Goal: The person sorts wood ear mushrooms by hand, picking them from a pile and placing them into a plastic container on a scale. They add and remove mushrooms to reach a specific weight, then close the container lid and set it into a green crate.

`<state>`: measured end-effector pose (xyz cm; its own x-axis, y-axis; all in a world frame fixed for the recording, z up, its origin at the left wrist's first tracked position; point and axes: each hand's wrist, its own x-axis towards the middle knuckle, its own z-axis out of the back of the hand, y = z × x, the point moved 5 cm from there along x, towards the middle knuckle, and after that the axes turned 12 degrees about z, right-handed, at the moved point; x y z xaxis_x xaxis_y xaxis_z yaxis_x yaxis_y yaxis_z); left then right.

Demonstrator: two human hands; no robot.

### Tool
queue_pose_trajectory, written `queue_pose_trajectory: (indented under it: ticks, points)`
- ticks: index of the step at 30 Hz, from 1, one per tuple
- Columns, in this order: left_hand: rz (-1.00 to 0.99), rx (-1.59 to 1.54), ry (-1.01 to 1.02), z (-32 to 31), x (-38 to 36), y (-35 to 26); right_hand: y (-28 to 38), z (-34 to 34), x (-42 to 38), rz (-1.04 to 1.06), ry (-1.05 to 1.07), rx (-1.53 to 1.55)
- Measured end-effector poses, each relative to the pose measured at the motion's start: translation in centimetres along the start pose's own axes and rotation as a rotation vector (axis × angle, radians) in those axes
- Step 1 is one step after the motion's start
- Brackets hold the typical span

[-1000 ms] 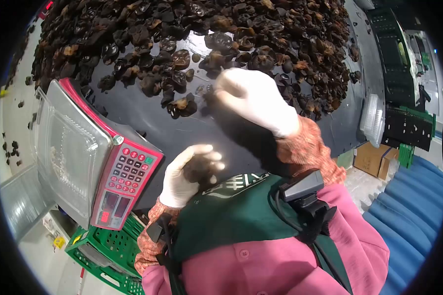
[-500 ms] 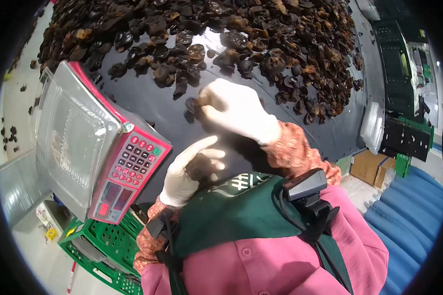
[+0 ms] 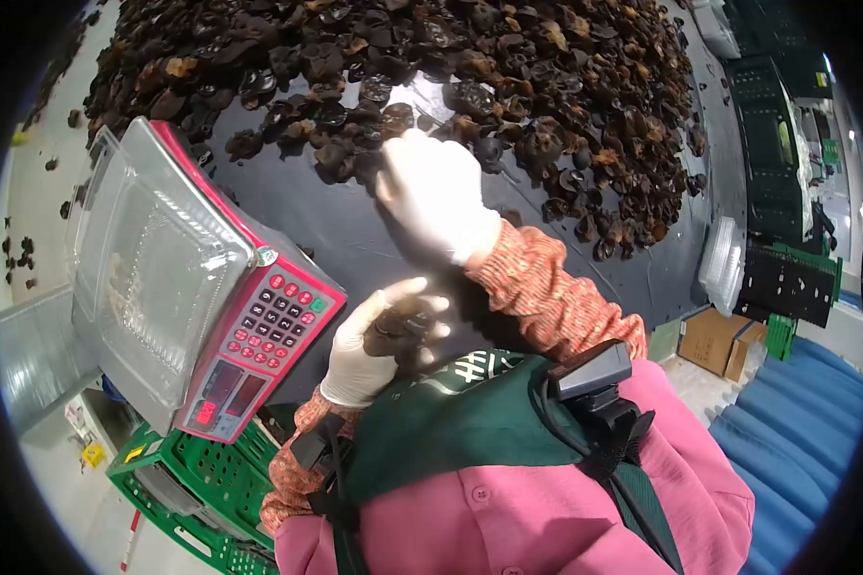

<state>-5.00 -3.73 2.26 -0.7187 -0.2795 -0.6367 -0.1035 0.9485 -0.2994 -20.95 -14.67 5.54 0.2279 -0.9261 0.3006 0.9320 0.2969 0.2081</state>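
White gloves cover both hands. My left hand [image 3: 360, 355] is cupped palm up near the apron, its fingers curled round several dark wood ear pieces [image 3: 401, 326]. My right hand [image 3: 436, 192] reaches forward at the near edge of the big wood ear pile [image 3: 547, 125]. Its fingers are bent and slightly blurred, and whatever they hold is hidden. The pile is spread over the dark table [image 3: 326, 225]. Left of the hands stands a red scale [image 3: 264, 311] with a clear plastic tray [image 3: 163, 278] on top.
Green crates [image 3: 197, 479] stand below the scale. At the right are clear plastic containers [image 3: 722, 259], a black crate [image 3: 786, 283], a cardboard box [image 3: 714, 342] and blue sheeting [image 3: 796, 422]. A pale surface [image 3: 43, 192] with scattered pieces lies at the far left.
My right hand has moved forward and slightly left, up to the pile's edge; the dark piece beside its fingertips no longer shows. My left hand stays cupped, with its pieces showing more clearly.
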Motion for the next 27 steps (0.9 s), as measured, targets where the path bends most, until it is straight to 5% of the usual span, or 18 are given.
queue_pose_trajectory:
  ticks: [5,10,13,15,19,20,23,25,27]
  points:
    - [-0.04,-0.011,0.011,-0.9,0.2,-0.5,-0.3,4.0,-3.1,-0.039,-0.119,0.452]
    - [0.034,-0.24,0.04,-1.8,0.6,-1.2,4.4,8.4,-5.4,0.273,0.125,0.34]
    - [0.082,-0.384,0.034,-2.4,-0.1,-1.2,4.2,9.8,-5.2,0.251,0.007,0.451]
    - [-0.004,-0.352,0.178,-2.5,-1.2,-2.6,3.3,10.6,-4.7,0.227,-0.13,0.511]
    - [-0.361,-0.3,0.138,-3.6,-6.1,-7.2,2.2,10.0,-4.7,0.212,-0.137,0.574]
    - [-0.484,-0.253,0.301,-3.2,-7.2,-9.0,2.1,9.5,-5.1,0.208,-0.134,0.53]
    - [-0.875,0.144,-0.044,-1.2,-14.3,-13.7,0.6,7.5,-6.1,0.169,-0.157,0.367]
    - [-1.177,0.457,-0.594,-0.9,-17.3,-16.2,-2.4,7.2,-5.5,0.098,-0.33,0.196]
    - [-1.133,0.579,-1.17,0.4,-17.9,-16.8,-4.9,6.8,-4.7,-0.035,-0.402,-0.053]
